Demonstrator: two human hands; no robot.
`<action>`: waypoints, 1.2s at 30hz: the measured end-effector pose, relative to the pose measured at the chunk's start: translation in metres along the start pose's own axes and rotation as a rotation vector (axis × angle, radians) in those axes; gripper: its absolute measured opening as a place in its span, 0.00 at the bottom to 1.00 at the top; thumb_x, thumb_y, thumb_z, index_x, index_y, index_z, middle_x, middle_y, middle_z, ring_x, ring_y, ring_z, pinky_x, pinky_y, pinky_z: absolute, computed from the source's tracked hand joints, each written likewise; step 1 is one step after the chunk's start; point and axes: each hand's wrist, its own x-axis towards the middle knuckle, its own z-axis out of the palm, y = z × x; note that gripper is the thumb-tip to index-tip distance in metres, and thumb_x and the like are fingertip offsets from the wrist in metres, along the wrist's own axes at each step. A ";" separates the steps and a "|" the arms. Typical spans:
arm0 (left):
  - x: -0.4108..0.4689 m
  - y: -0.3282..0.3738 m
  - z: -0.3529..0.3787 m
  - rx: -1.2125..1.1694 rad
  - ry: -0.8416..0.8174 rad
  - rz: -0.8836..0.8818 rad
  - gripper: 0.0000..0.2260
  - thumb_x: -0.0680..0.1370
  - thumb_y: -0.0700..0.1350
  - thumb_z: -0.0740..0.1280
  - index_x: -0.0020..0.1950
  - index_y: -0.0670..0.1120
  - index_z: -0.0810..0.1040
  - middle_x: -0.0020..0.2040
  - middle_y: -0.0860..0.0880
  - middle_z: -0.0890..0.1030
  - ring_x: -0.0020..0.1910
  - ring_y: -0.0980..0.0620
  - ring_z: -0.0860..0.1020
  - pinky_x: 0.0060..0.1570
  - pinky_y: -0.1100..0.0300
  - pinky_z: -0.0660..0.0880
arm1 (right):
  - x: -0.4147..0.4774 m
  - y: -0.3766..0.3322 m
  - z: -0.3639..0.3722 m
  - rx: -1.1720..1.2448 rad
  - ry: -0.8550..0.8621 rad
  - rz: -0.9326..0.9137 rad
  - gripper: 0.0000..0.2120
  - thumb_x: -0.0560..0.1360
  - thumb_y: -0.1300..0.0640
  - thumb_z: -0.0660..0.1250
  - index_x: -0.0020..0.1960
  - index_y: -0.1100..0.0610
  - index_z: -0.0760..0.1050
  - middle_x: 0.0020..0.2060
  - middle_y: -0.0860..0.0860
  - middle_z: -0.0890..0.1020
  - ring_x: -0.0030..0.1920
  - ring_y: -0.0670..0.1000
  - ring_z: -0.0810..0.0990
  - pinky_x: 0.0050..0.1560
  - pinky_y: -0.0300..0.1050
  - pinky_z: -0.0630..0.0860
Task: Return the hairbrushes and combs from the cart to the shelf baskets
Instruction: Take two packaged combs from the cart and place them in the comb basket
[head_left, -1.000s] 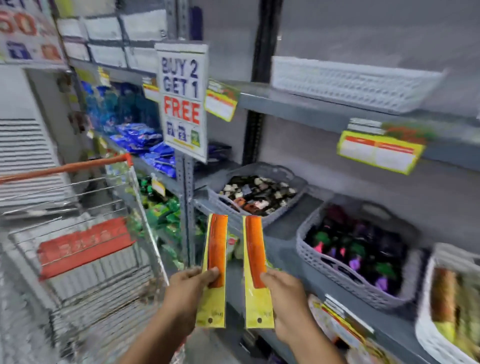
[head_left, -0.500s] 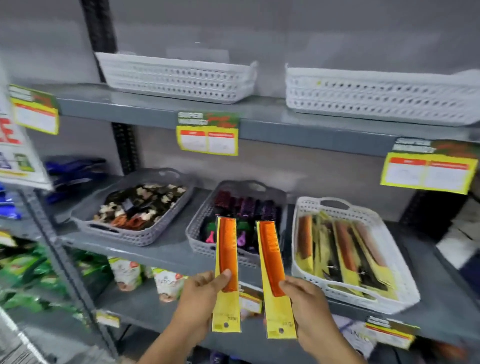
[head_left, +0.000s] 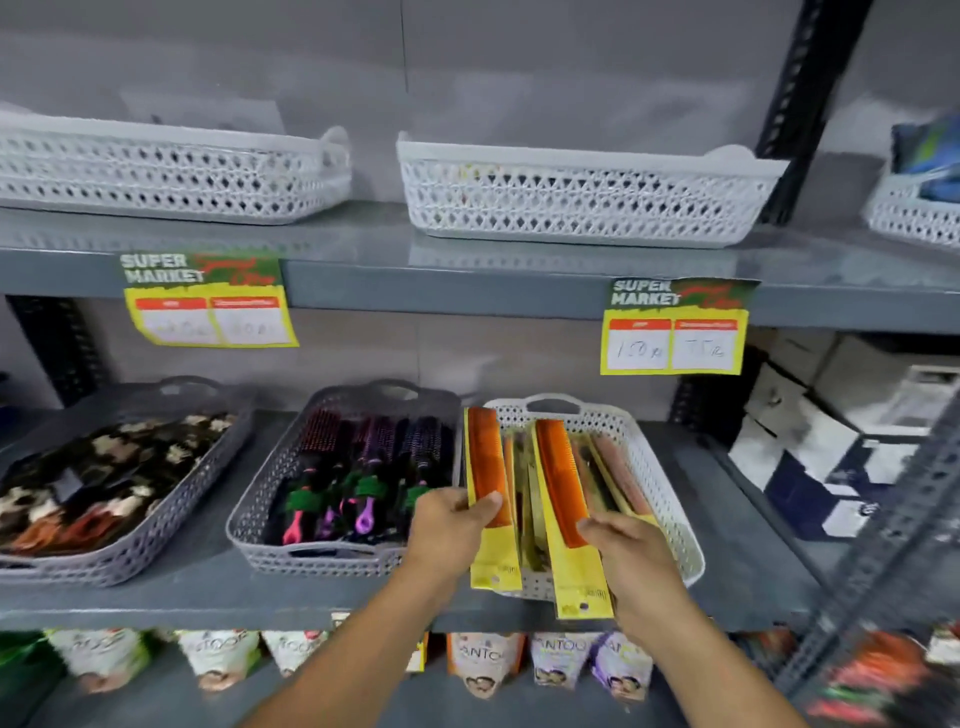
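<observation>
My left hand (head_left: 451, 525) grips an orange comb on a yellow card (head_left: 488, 478), upright at the left rim of the white comb basket (head_left: 660, 483). In my right hand (head_left: 628, 551) is a second orange comb on a yellow card (head_left: 563, 493), held over that basket's front part. The basket sits on the middle shelf and holds several carded combs. To its left is a grey basket (head_left: 260, 499) of hairbrushes with pink, purple and green handles. The cart is out of view.
A grey basket of hair clips (head_left: 171, 530) stands at the far left of the middle shelf. Two white baskets (head_left: 587, 197) sit on the upper shelf, with price tags (head_left: 675, 338) hanging below. Pouches line the lower shelf. A dark shelf post (head_left: 883, 561) runs down the right side.
The view swung right from the cart to the shelf. Both hands carried their combs up and forward to the white comb basket.
</observation>
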 end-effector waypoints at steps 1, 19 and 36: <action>0.008 0.002 0.006 0.046 0.012 0.011 0.12 0.74 0.47 0.72 0.37 0.40 0.77 0.38 0.41 0.79 0.39 0.47 0.76 0.44 0.54 0.72 | 0.008 -0.003 -0.003 -0.017 0.013 -0.015 0.15 0.73 0.61 0.71 0.59 0.60 0.79 0.62 0.56 0.79 0.60 0.51 0.74 0.58 0.46 0.66; 0.063 0.006 0.066 0.644 0.123 0.007 0.15 0.75 0.48 0.67 0.53 0.39 0.80 0.52 0.37 0.84 0.54 0.38 0.81 0.50 0.50 0.77 | 0.079 -0.002 0.013 -0.561 0.047 -0.063 0.20 0.76 0.62 0.66 0.68 0.58 0.71 0.43 0.48 0.79 0.34 0.40 0.75 0.36 0.42 0.79; 0.076 -0.016 0.088 0.850 -0.009 -0.142 0.20 0.77 0.34 0.62 0.69 0.34 0.68 0.68 0.35 0.71 0.62 0.43 0.76 0.55 0.59 0.73 | 0.068 0.008 0.010 -1.064 -0.032 -0.236 0.20 0.77 0.61 0.62 0.68 0.49 0.73 0.65 0.56 0.75 0.61 0.56 0.78 0.61 0.50 0.77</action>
